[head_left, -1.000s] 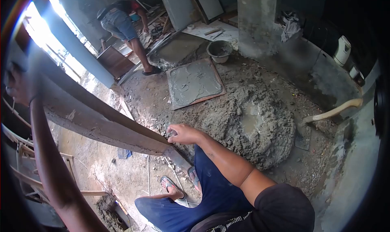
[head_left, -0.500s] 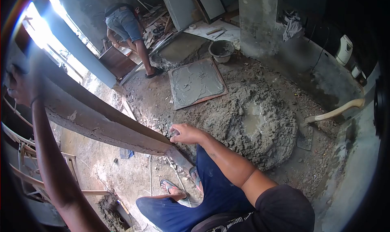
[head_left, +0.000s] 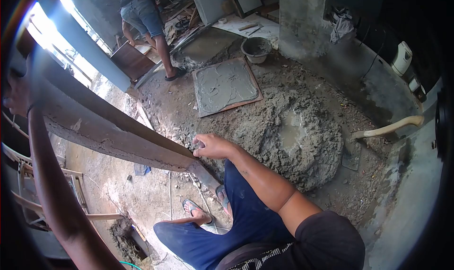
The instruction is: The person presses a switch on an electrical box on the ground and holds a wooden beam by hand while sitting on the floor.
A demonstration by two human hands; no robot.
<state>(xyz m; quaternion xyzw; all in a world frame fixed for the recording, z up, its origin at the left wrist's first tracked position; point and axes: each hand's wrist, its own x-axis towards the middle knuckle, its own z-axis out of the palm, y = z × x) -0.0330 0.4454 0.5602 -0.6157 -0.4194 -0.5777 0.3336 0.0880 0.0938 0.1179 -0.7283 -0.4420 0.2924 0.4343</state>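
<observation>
Co-worker [head_left: 142,21] turns to the brown panel [head_left: 132,64] — I'm staying at the concrete beam [head_left: 111,133], my position unchanged.
Right grip [head_left: 196,148] half-spread at the beam's lower end; left grip [head_left: 18,94] at its upper end — can't tell. Bucket [head_left: 256,58], greyish inside, sits beside the mortar board's [head_left: 256,82] far-right corner.

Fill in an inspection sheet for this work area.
Surface: rough, gritty ground.
Job's things: long grey beam between the hands; mound of wet mix with a watery hollow; board coated in mix; bucket; wooden-handled tool.
Clutter: wood scraps at the back.
Grippers: left hand at the beam's upper end; right hand at its lower end, fingers curled; grips unclear.
Cables: green line at bottom edge, type unclear.
Surroundings: another person bending; grey wall at right.
</observation>
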